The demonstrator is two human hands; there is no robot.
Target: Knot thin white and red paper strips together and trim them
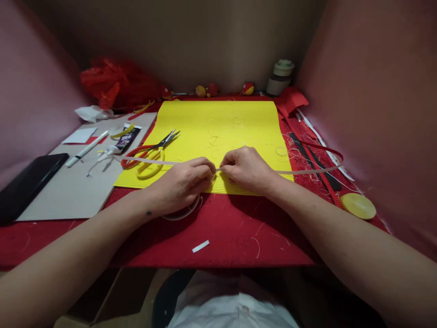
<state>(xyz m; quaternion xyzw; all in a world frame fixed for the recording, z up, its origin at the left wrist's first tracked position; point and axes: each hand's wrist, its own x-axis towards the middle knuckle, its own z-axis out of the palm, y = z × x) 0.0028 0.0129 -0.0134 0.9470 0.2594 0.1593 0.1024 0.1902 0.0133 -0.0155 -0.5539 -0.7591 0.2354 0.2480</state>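
A long narrow paper strip [305, 171], pale on one side and red at its curled right end, stretches across a yellow corrugated sheet [218, 123]. My left hand [191, 180] is closed on the strip near the sheet's front edge. Close beside it my right hand [247, 168] pinches the same strip between thumb and fingertips, leaving a small gap between the hands. Scissors [150, 159] with red and yellow handles lie on the sheet left of my hands, the strip passing over their handles. Part of a thin pale ring [184, 214] shows under my left hand.
At left a grey board [64, 196] bears a black phone [29, 187], a white pen [87, 149] and a glue tube [129, 139]. A yellow coil [358, 206] lies at right. Small red figures [247, 88] and a jar [280, 78] stand behind. Pink walls flank the table.
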